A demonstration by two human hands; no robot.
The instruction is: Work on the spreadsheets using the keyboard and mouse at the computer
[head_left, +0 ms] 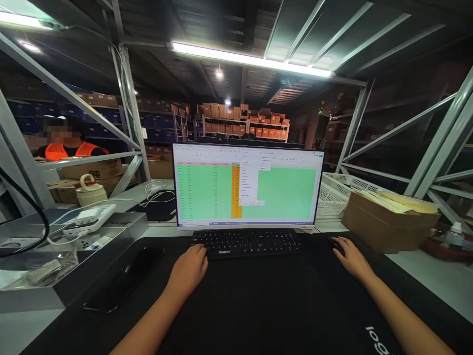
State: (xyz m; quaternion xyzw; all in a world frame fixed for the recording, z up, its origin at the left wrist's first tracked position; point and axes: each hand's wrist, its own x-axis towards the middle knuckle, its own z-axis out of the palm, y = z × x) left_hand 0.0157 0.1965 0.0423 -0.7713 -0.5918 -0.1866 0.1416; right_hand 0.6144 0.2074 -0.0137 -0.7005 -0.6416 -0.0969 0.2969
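Observation:
My left hand point(189, 268) rests at the left end of a black keyboard point(254, 242), its fingers lying over the keys and holding nothing. On the black desk mat point(273, 301), my right hand point(351, 259) is closed over a dark computer mouse point(335, 243), mostly covered by the fingers. Behind the keyboard stands a monitor point(284, 192). Its screen shows a green spreadsheet with an orange column and a white drop-down menu beside that column.
Left of the mat is a grey open box point(74, 281) with a white power strip point(88, 219) and cables. A cream jug point(90, 191) stands behind it. At right are a cardboard box point(384, 222) and white baskets point(330, 195). A person in an orange vest point(66, 149) is beyond the rack.

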